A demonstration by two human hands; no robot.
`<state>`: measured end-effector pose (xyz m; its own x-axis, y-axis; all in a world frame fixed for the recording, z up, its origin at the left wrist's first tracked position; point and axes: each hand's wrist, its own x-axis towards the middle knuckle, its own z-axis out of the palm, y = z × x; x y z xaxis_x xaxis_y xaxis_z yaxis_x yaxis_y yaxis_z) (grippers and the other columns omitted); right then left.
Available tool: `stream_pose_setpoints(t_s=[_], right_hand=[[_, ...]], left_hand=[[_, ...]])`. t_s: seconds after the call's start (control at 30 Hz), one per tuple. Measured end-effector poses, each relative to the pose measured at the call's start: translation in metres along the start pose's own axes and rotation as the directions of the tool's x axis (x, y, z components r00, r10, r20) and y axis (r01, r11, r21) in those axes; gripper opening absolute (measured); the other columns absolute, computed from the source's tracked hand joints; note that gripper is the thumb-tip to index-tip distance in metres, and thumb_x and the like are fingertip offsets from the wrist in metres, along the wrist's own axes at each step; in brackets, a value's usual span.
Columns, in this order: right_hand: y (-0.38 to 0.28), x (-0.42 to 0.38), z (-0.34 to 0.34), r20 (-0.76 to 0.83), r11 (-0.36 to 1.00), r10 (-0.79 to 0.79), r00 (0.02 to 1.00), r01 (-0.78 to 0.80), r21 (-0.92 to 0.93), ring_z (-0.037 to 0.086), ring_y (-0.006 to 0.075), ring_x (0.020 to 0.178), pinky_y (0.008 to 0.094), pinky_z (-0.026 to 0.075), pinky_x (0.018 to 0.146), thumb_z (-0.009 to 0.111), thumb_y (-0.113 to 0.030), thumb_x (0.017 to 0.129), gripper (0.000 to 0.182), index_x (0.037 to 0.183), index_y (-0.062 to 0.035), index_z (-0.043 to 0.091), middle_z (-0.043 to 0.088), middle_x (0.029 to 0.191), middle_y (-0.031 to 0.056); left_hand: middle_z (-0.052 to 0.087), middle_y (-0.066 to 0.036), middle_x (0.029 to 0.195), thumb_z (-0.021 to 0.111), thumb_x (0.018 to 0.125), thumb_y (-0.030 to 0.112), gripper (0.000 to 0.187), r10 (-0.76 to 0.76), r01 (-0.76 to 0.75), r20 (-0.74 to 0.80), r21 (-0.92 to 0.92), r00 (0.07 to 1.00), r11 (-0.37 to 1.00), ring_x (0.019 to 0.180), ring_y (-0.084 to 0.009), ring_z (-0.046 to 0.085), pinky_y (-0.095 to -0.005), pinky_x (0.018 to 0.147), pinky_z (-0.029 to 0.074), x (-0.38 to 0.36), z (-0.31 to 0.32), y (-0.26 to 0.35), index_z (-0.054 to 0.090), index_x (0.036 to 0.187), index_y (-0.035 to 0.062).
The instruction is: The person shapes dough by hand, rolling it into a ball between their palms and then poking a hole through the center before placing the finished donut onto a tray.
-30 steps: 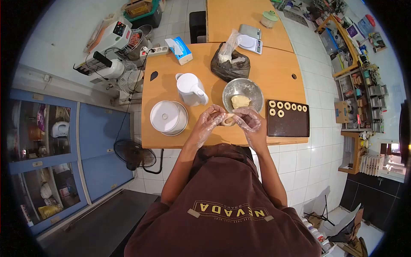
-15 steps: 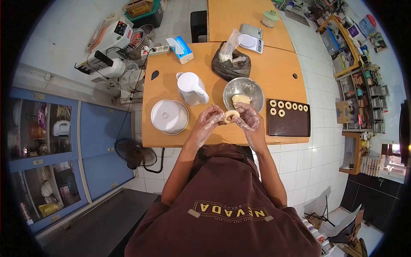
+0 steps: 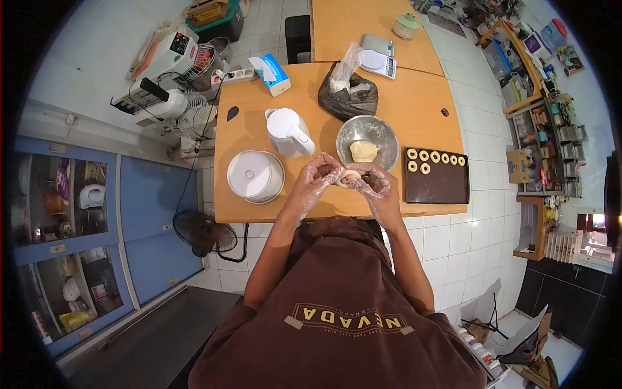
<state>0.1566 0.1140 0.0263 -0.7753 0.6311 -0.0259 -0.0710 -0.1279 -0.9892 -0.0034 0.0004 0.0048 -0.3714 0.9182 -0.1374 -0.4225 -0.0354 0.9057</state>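
Between my two hands, near the table's front edge, a ring of pale dough is held. My left hand pinches its left side, and my right hand pinches its right side; both are dusted with flour. Just beyond my right hand stands a metal bowl with a lump of dough inside. On the right, a dark baking tray bears several small dough rings in two rows at its far side.
A white lidded container and a white jug stand left of the bowl. Behind are a black plastic bag, a digital scale and a blue tissue box. A fan stands at the left.
My right hand has shifted slightly left and down, its fingers closer over the dough ring. More of the dough lump in the bowl shows.
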Motion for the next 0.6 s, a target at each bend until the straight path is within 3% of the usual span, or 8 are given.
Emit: stream_pose_setpoints(t_s=[0.37, 0.6], right_hand=[[0.002, -0.001, -0.001, -0.081, 0.999, 0.02, 0.996, -0.017, 0.035, 0.067, 0.0135, 0.103, 0.0309, 0.052, 0.092, 0.072, -0.01, 0.098, 0.025, 0.121, 0.0002, 0.069, 0.072, 0.113, 0.0073], [-0.005, 0.009, -0.006, -0.001, 0.999, 0.028, 1.0, -0.028, -0.018, 0.067, 0.0138, 0.104, 0.0313, 0.053, 0.094, 0.072, -0.004, 0.096, 0.028, 0.124, 0.0005, 0.067, 0.071, 0.114, 0.0081]], left_hand=[[0.064, -0.002, 0.103, 0.064, 0.103, 0.015, 0.011, 0.002, -0.007, -0.066, -0.066, 0.998, 0.998, 0.1, -0.0092, 0.061, -0.0277, 0.091, 0.051, -0.001, 0.004, 0.001, 0.061, 0.107, 0.0052], [0.064, -0.003, 0.104, 0.068, 0.1, 0.011, 0.013, -0.019, 0.019, 0.007, 0.012, 1.0, 1.0, 0.1, -0.0106, 0.062, -0.0278, 0.091, 0.051, 0.003, 0.004, 0.004, 0.061, 0.109, 0.0047]])
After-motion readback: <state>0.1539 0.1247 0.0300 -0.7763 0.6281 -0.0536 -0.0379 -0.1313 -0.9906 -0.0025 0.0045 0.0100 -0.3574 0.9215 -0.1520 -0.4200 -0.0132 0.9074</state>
